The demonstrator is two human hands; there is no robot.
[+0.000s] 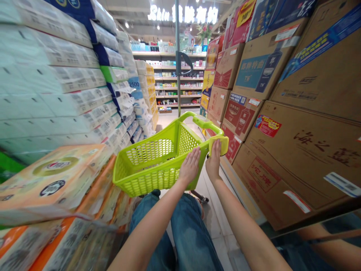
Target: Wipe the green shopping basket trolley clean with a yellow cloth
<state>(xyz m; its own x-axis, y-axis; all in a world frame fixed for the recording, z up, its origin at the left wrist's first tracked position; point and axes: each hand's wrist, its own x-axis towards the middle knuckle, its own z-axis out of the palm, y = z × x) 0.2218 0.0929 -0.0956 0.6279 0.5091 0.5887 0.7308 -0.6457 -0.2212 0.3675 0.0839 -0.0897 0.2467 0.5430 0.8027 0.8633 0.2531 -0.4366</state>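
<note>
A lime-green shopping cart [149,180] with a perforated basket stands turned sideways in front of my legs. My left hand [190,165] lies against the upper side of its basket, fingers stretched out flat. At the near end of the cart's handle [208,125], my right hand [213,160] presses a yellow cloth or pad [223,146] against the corner. My right fingers point upward and lie over the yellow piece, so part of it is hidden. The inside of the basket shows only partly. One caster [204,198] is visible below it.
Packs of tissue [50,169] are piled high on the left. Stacked cardboard cartons [304,131] line the right side. A thin metal pole [178,86] with a dark hook rises behind the cart. Shelves of small goods [180,78] stand at the aisle's far end.
</note>
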